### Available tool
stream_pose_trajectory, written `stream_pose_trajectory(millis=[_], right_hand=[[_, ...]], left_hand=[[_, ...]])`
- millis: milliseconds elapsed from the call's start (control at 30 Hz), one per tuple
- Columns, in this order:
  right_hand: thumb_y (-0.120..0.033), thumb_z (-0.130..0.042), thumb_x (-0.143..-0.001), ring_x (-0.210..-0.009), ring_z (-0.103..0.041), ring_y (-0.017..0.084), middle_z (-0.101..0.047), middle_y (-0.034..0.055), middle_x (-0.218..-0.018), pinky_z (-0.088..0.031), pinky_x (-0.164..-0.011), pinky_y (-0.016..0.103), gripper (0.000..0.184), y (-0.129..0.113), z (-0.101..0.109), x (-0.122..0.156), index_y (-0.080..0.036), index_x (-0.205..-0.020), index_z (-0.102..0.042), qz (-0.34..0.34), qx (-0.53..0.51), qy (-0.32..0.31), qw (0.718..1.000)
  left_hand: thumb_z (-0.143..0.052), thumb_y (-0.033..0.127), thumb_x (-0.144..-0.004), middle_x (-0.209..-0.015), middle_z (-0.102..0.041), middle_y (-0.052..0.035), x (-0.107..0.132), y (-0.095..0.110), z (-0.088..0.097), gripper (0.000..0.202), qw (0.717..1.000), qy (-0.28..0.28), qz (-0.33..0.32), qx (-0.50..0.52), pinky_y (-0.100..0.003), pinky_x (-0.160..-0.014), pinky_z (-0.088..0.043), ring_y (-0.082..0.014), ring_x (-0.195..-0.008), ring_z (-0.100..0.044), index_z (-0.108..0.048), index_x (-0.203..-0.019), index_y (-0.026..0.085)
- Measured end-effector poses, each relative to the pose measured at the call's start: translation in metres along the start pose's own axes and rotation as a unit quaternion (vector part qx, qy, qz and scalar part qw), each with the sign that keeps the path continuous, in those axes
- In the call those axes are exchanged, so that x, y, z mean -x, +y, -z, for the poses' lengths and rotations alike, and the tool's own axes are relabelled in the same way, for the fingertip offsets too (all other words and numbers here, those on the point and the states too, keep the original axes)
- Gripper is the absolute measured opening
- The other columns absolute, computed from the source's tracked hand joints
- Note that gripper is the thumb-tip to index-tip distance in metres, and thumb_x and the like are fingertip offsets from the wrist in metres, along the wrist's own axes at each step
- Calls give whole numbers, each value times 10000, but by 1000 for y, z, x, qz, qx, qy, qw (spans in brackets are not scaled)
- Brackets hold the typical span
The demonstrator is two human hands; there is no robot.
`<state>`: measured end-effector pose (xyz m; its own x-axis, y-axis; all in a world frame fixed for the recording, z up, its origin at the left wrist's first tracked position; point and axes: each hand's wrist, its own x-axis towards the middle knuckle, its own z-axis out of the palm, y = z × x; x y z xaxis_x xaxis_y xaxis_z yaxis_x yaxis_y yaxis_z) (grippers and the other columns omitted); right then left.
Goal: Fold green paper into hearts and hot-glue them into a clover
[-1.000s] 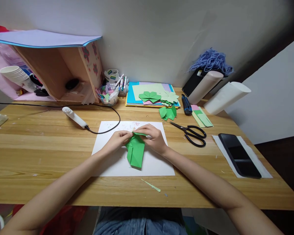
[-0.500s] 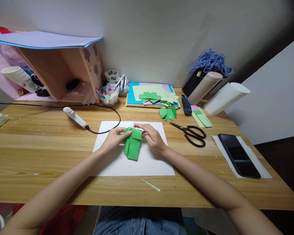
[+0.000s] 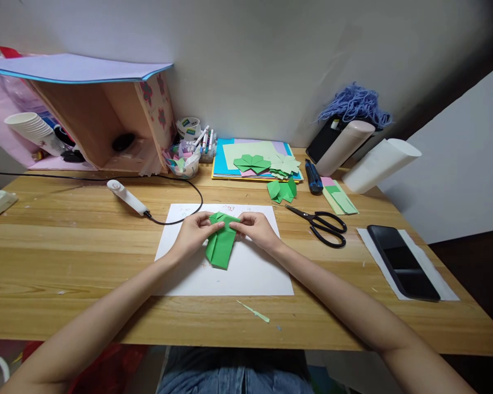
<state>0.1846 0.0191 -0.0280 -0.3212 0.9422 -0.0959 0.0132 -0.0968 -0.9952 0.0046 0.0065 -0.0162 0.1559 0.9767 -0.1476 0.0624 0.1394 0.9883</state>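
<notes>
A folded piece of green paper [image 3: 221, 249] is held above a white sheet [image 3: 254, 273] on the wooden table. My left hand [image 3: 194, 235] pinches its upper left side, thumb on top and fingers behind. At the upper right edge, my right hand [image 3: 258, 229] grips the same paper, its thumb lying on the front. Folded flaps and creases show along the paper's top and left side. The fingertips behind it are partly hidden.
Black scissors [image 3: 322, 225] and a phone [image 3: 402, 262] lie to the right. Behind are a utility knife [image 3: 313, 176], folded green paper pieces [image 3: 281, 190] and a tub of scraps [image 3: 183, 161]. A white corded tool [image 3: 126, 198] rests at left.
My right hand has closed from loosely spread fingers to a pinch on the paper's upper right edge. The green paper has tilted slightly, its lower end shifting left.
</notes>
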Motion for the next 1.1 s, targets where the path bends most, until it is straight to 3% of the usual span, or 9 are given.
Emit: stream_pose_trajectory(millis=[267,500,633,800,933,1100], right_hand=[[-408,-675,-671,-532,-575,125,-613,5,-596,-430,-518,242,276,-1,2,0,-146,-670,-588,-6,-5,-41,999],[-423,-610,-724,-502,-479,100,-539,-14,-540,-379,-509,234,304,-6,1,1,-149,-600,-571,20,34,-20,999],[-451,-554,-764,-566,-483,111,-530,-15,-606,-382,-551,237,313,-5,2,0,-159,-651,-561,27,60,-57,996],[-435,-499,-814,-596,-413,108,-445,-28,-612,-322,-561,230,326,-2,-1,2,-173,-620,-489,79,124,-47,988],[-428,-454,-840,-585,-359,110,-361,-33,-594,-296,-551,233,350,1,-4,5,-186,-592,-407,97,133,-42,985],[-412,-412,-861,-597,-352,114,-359,-31,-616,-294,-568,232,333,-2,-5,7,-192,-614,-380,111,146,-55,981]], left_hand=[[-741,343,-593,-784,-672,-65,2,2,-2,376,999,-1,-12,-32,-287,-641,-484,-169,-678,-614,-630,-869,114],[-728,378,-610,-859,-682,-91,1,1,-3,404,999,-41,11,5,-295,-676,-477,-187,-742,-627,-628,-899,114],[-707,402,-628,-778,-669,-79,2,4,-1,346,997,-62,36,-10,-264,-597,-437,-163,-666,-598,-634,-796,109],[-702,387,-629,-621,-594,-29,5,6,-4,280,995,-86,34,-37,-232,-510,-348,-118,-554,-510,-595,-641,129],[-701,373,-623,-590,-558,-12,5,4,-6,271,993,-106,42,-25,-229,-504,-316,-105,-532,-474,-584,-612,129],[-696,350,-627,-597,-562,-6,3,3,-5,242,992,-114,53,-4,-231,-523,-325,-105,-537,-480,-594,-631,131]])
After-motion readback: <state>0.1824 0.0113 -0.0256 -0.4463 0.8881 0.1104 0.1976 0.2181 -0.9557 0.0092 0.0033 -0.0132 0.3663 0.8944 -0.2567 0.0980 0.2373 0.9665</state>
